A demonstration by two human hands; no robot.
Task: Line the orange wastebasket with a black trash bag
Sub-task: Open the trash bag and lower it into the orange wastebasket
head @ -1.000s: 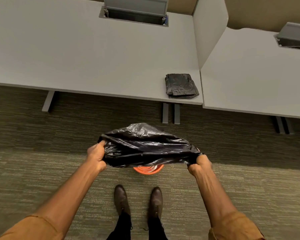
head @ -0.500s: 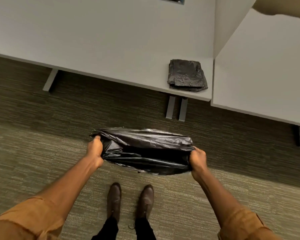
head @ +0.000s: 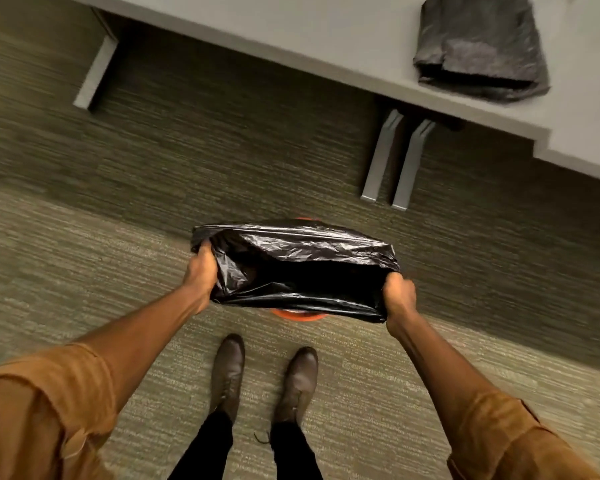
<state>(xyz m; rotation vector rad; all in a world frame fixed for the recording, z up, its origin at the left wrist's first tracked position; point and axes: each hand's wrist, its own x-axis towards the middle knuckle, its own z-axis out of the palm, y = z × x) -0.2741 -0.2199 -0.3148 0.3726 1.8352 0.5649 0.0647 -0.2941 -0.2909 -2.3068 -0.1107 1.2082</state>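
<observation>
**Bag mouth spread wide over the wastebasket**

The person stands on the carpet and holds the black trash bag (head: 298, 268) stretched between both hands, directly above the orange wastebasket (head: 297, 316). The left hand (head: 201, 268) is closed in a fist on the bag's left edge, and the right hand (head: 399, 296) is clenched on the right edge. Pulling the two edges apart keeps the mouth open and taut, which looks like preparation for lowering it around the basket's rim. The dark hollow between the hands suggests the opening faces up towards the camera.

The basket is almost wholly covered: only a thin orange arc shows below the bag's near edge, and a sliver above its far edge. Whether the bag's bottom already sits inside the basket cannot be told. The fingers of both hands are buried in plastic. A folded stack of spare bags (head: 478, 46) lies on the counter (head: 326, 32), cut off by the top edge and blurred.
</observation>
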